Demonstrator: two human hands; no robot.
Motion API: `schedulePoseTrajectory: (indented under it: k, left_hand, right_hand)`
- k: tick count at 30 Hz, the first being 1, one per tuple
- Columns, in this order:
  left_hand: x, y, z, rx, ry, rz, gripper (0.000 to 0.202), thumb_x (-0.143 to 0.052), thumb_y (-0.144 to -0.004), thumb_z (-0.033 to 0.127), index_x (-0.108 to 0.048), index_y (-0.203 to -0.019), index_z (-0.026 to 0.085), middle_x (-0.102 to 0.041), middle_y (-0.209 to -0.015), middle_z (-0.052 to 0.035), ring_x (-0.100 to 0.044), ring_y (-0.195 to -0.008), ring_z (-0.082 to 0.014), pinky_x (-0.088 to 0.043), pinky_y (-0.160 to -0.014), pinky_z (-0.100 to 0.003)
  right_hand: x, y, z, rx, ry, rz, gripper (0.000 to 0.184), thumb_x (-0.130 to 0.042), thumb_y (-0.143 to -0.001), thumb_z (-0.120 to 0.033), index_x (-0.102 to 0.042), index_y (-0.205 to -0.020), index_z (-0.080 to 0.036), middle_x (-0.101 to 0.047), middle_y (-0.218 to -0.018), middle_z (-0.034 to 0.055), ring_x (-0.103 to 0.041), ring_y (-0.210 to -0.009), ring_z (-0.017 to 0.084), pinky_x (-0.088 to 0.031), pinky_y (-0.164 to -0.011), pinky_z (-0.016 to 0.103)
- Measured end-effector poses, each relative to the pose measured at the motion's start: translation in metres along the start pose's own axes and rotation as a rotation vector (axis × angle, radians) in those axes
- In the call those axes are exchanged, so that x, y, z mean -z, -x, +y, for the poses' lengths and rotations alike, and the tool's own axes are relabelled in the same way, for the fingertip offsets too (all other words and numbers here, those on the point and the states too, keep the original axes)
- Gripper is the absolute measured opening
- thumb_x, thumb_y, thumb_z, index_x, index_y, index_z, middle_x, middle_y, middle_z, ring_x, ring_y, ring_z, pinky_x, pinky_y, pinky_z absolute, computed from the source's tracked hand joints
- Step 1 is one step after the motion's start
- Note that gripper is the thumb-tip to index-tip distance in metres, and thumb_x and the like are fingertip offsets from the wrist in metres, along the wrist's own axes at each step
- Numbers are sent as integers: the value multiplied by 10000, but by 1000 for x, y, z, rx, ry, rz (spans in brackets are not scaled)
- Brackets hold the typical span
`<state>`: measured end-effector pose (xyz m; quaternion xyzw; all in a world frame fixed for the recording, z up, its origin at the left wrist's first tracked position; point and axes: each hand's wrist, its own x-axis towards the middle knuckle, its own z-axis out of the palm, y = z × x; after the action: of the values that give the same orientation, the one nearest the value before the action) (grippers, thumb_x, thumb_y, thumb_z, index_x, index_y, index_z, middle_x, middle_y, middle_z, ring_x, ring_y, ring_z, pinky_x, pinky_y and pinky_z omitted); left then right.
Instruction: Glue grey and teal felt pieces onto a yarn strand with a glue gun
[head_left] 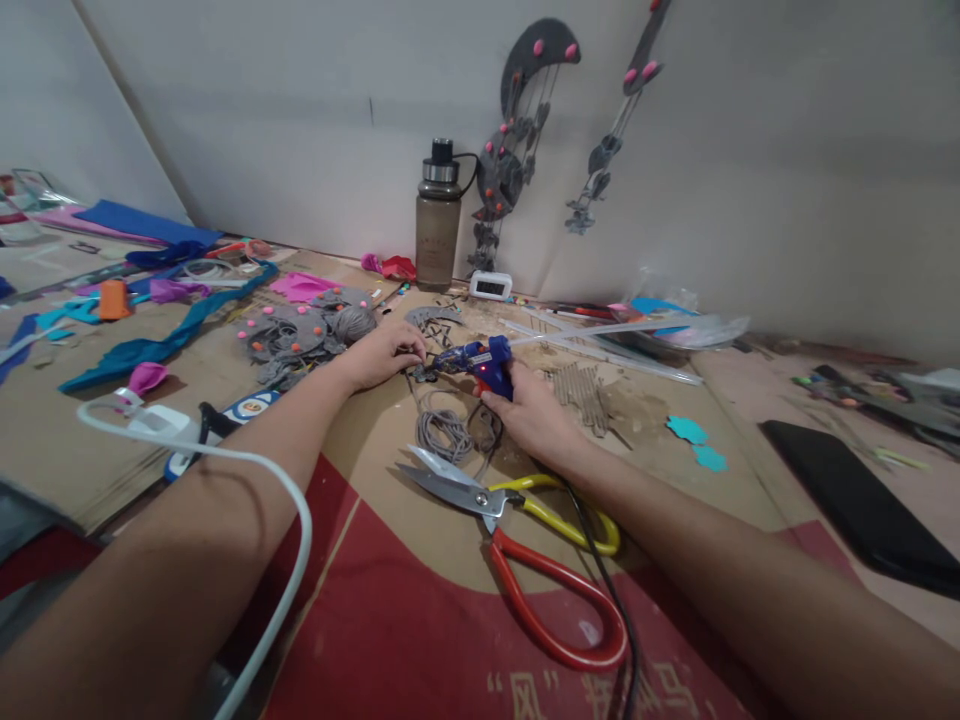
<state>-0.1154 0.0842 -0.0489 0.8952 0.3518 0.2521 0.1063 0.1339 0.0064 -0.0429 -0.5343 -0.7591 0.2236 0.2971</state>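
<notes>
Your right hand [525, 405] has its grip clamped around the handle of the blue glue gun [480, 362], whose red light glows just above your fingers. The nozzle points away from that grip, toward your left hand [386, 352]. Your left hand lies palm down on the tabletop [367, 450], fingers curled onto a small grey felt piece [429, 372] right at the nozzle tip. I cannot tell whether that grip pinches the piece or only presses it flat.

Just nearer you than the two grips lies a coil of grey cord [444, 432]. Nearer still are the big scissors [517, 530], one handle yellow and one red, with the blades pointing left. The gun's black cable [600, 560] runs from under your right wrist across the scissor handles.

Beyond your left grip sits a heap of grey felt shapes [300, 335] with pink dots. Beyond the right grip lie clear glue sticks [600, 335], with a white clock [490, 286] and a dark water bottle [439, 215] by the wall. To the right of that grip lie two teal paper scraps [697, 442]. A white cable [289, 500] crosses your left forearm.
</notes>
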Motion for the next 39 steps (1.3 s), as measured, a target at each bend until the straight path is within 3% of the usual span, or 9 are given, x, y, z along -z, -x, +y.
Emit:
schedulePoseTrajectory:
  k: [11,24,39]
  left_hand:
    - [1,0,2,44,3,-9,135,-548,-821,252,-654,-776,183,-638,-917,-52,-559,-989,-180,-402,-940,-351]
    - [2,-1,3,40,4,-23,132,-555,-819,253,-661,-784,183,-648,-943,-56,-558,-989,-181,-396,-946,-363]
    - [-1,1,0,14,11,22,138,-556,-820,246,-665,-775,173,-643,-918,-66,-564,-962,-181,-406,-928,-357]
  right_hand:
    - [6,6,2,-32,17,6,254,-537,-804,-300,-552,-1031,-186,-638,-957,78,-573,-909,253,-399,-857,423]
    - [-1,-1,-1,-15,-1,4,259,-541,-784,-244,-554,-1037,-187,-642,-986,81,-577,-931,254,-392,-878,435]
    - [5,6,1,-37,-24,14,277,-538,-797,-267,-546,-1059,-179,-645,-981,83,-580,-953,258,-386,-905,458]
